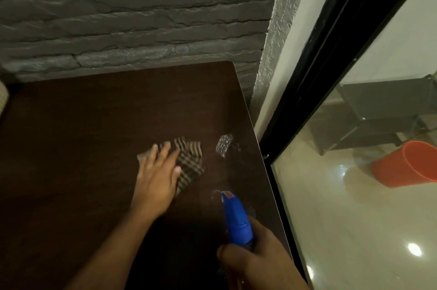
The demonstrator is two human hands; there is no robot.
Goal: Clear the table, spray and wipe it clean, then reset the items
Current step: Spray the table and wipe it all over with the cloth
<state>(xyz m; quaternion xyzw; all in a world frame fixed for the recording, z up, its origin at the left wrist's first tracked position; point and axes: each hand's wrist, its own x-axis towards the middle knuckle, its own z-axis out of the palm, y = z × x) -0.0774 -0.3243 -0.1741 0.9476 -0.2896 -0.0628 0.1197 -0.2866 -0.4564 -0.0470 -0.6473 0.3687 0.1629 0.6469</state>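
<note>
**Caller:** Start big. What's under you?

**Me:** The dark wooden table (94,148), pushed against a grey stone-effect wall (132,18), its right edge running beside a black-framed glass partition (354,195). Through the glass I see an orange bucket (406,164) on a shiny floor. The part of the tabletop I can see carries nothing but my cloth and some wet patches, so I'd judge the clearing is done and I'm in the spray-and-wipe stretch.

**Caller:** Hands?

**Me:** My left hand (158,171) lies flat on a checked cloth (189,162) near the middle-right of the table, fingers straight and slightly spread, pressing down. It's blurred in this shot. My right hand (257,256) is wrapped round a spray bottle with a blue trigger head (236,216), nozzle aimed forward over the table near the right edge.

**Caller:** How does the cloth handle?

**Me:** Soft and limp, I'd say, bunching easily. Best driven by a flat palm on top rather than a pinch. The bottle looks like light plastic, possibly slick if wet; the neck under the head is the place to hold it.

**Caller:** Smallest thing?

**Me:** A glistening patch of spray (224,145) just right of the cloth, not yet wiped.
</note>
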